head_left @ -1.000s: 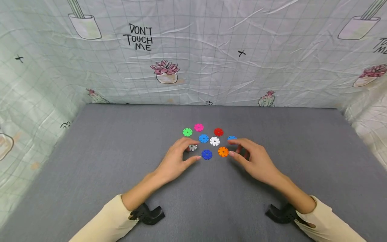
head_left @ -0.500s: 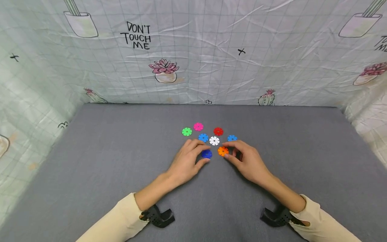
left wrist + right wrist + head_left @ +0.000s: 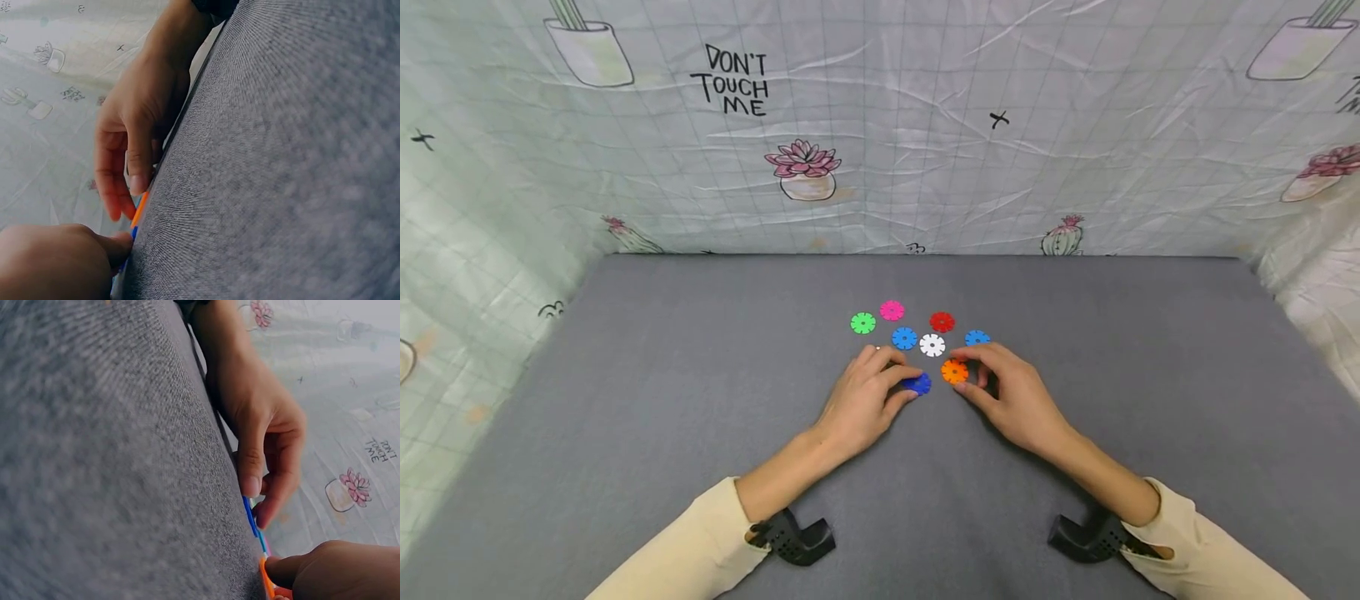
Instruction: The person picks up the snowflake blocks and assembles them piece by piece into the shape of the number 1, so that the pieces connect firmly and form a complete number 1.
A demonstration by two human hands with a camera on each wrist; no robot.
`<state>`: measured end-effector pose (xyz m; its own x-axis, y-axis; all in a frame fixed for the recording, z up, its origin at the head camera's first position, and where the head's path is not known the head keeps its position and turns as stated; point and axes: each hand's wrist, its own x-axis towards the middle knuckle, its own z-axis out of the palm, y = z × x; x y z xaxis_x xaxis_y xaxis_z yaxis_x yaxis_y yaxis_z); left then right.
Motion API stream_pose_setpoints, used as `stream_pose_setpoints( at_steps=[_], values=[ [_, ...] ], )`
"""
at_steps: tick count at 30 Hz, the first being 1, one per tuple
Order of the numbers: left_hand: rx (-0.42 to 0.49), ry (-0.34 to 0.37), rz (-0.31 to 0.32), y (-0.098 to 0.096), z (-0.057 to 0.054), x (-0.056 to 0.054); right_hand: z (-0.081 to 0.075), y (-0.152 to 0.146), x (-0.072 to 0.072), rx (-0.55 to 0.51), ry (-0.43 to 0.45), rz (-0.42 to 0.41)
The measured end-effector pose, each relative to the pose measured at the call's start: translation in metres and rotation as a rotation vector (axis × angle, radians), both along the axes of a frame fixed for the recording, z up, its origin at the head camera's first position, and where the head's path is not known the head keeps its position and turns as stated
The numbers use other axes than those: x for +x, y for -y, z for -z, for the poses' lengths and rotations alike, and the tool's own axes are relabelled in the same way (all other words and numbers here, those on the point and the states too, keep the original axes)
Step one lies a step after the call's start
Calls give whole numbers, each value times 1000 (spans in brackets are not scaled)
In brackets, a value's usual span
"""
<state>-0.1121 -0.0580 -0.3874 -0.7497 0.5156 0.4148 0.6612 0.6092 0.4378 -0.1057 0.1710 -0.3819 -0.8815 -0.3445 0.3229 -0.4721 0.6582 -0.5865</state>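
Observation:
Several flat plastic notched discs lie on the grey table. My left hand [image 3: 863, 400] pinches the dark blue disc [image 3: 919, 384] between thumb and index finger at its left part. My right hand [image 3: 1013, 398] has thumb and index finger on opposite edges of the orange disc [image 3: 955, 372], pinching it. Both discs lie flat at table level, a small gap apart. In the right wrist view the thumb rests against the orange disc [image 3: 265, 575], seen edge-on. A second white disc is almost wholly hidden behind my left hand.
Beyond the hands lie a green disc [image 3: 862, 323], a pink disc [image 3: 892, 311], a red disc [image 3: 942, 322], a light blue disc [image 3: 904, 338] and a white disc [image 3: 932, 345]. Another light blue disc [image 3: 977, 337] sits by my right knuckles. A printed cloth [image 3: 880, 167] hangs behind the table.
Both hands have moved inward, left hand to the right and right hand to the left. The left fingers have closed on the dark blue disc, which has shifted slightly right; the right fingers now hold the orange disc.

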Motion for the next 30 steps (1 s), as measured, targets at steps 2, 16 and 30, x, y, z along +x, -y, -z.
stream_pose_setpoints(
  at_steps=[2, 16, 30],
  values=[
    [0, -2, -1, 1, 1, 0, -1, 1, 0, 1, -3, -7],
    [-15, 62, -9, 1, -1, 1, -2, 2, 1, 3, -14, -16],
    [196, 64, 78, 2, 1, 2, -1, 1, 2, 18, -2, -1]
  ],
)
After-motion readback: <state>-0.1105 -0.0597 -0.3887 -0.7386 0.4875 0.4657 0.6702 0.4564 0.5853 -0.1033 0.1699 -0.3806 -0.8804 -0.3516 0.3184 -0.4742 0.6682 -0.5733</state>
